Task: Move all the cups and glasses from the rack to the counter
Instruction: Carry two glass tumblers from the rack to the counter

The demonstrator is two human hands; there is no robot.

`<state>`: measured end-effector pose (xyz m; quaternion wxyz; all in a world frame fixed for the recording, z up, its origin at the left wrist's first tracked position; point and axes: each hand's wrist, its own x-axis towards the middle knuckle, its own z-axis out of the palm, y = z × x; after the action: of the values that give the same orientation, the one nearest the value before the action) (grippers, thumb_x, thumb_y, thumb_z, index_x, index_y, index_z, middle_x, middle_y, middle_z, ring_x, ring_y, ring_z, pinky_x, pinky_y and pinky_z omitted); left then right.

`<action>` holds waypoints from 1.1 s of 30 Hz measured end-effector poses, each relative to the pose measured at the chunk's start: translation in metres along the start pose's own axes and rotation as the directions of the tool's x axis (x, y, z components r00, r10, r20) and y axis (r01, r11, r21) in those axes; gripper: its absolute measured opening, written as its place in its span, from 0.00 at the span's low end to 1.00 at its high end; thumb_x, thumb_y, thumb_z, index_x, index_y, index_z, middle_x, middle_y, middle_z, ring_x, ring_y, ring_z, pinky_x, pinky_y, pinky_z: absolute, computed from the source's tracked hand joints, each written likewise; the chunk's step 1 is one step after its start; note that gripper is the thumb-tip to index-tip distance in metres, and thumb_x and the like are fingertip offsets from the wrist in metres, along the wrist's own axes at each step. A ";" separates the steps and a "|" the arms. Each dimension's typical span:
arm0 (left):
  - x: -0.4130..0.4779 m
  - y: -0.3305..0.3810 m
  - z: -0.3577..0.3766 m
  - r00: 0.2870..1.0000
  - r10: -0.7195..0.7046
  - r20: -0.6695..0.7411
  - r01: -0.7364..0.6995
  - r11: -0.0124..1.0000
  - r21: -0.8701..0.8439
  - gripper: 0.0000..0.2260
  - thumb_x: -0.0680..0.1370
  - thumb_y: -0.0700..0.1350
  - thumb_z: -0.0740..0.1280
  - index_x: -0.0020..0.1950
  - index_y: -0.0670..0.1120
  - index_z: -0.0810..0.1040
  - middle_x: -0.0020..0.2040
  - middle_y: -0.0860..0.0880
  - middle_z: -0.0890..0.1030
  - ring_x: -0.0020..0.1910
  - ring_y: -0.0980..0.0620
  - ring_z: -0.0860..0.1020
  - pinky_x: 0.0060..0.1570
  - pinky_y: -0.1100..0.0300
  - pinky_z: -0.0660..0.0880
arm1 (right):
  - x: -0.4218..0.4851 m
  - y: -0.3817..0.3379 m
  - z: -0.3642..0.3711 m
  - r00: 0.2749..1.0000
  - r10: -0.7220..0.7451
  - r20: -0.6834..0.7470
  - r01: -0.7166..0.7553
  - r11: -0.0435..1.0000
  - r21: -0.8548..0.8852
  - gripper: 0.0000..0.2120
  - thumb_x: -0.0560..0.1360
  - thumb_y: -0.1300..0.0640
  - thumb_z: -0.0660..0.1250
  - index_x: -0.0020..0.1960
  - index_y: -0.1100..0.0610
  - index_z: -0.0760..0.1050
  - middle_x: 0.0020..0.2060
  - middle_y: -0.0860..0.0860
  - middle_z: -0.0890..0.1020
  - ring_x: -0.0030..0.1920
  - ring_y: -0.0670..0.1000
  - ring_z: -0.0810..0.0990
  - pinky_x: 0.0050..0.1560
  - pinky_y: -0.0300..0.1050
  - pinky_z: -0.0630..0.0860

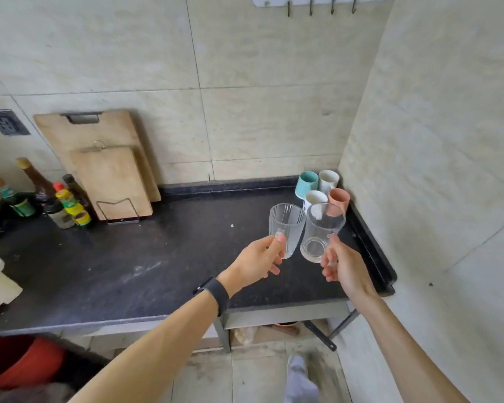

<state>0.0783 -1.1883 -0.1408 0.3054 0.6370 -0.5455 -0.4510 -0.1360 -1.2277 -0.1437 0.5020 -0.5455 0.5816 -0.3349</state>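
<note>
Head view: the left hand (256, 260) pinches a clear ribbed glass tumbler (287, 225) low on its wall, thumb in front and fingers curled behind. The right hand (342, 266) likewise clamps a clear smooth glass with a thick base (320, 231) near its foot. Each glass rises up and away from its hand, rims nearly touching, and both appear to be held above the black stone counter (157, 257). Such glass is likely light, rigid, slick and breakable, so a firm hold round the lower wall and a soft set-down suit it. Beyond, in the counter's back right corner, a teal cup (306, 184), rear white cup (328, 180), front white cup (314, 199) and salmon cup (339, 200) stand close together.
</note>
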 end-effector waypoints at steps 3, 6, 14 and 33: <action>0.058 -0.008 -0.005 0.997 -0.071 -0.020 0.070 0.997 -0.031 0.24 0.80 0.67 0.50 0.43 0.51 0.74 0.45 0.51 0.81 0.40 0.54 0.83 0.41 0.60 0.77 | 0.068 0.003 0.006 0.999 0.030 0.018 -0.029 0.999 -0.031 0.27 0.75 0.33 0.54 0.26 0.50 0.64 0.29 0.50 0.79 0.31 0.50 0.77 0.39 0.49 0.76; 0.118 -0.015 -0.010 0.988 -0.140 -0.062 0.134 0.986 -0.096 0.23 0.81 0.66 0.51 0.42 0.50 0.74 0.44 0.51 0.80 0.38 0.56 0.83 0.39 0.61 0.75 | 0.142 0.004 0.014 0.998 0.045 0.034 -0.043 0.996 -0.076 0.30 0.78 0.32 0.52 0.25 0.50 0.65 0.28 0.50 0.79 0.32 0.51 0.78 0.40 0.50 0.77; 0.242 -0.046 -0.013 0.923 -0.374 -0.086 0.357 0.919 -0.166 0.20 0.82 0.63 0.51 0.45 0.52 0.75 0.46 0.51 0.80 0.36 0.54 0.82 0.35 0.63 0.74 | 0.282 0.022 0.049 0.979 0.147 0.143 -0.133 0.986 -0.100 0.31 0.81 0.34 0.50 0.35 0.57 0.70 0.35 0.51 0.84 0.35 0.50 0.85 0.39 0.43 0.80; 0.427 -0.149 -0.037 0.890 -0.441 -0.114 0.425 0.894 -0.142 0.16 0.85 0.54 0.51 0.48 0.48 0.73 0.52 0.45 0.80 0.38 0.51 0.75 0.40 0.60 0.71 | 0.453 0.093 0.147 0.973 0.186 0.135 -0.184 0.982 -0.027 0.20 0.85 0.51 0.53 0.40 0.58 0.72 0.40 0.54 0.83 0.42 0.54 0.86 0.51 0.53 0.83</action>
<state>0.1733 -1.5742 -0.3604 0.2712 0.7548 -0.3398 -0.4912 0.0209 -1.6272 -0.3693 0.5659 -0.5142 0.5965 -0.2442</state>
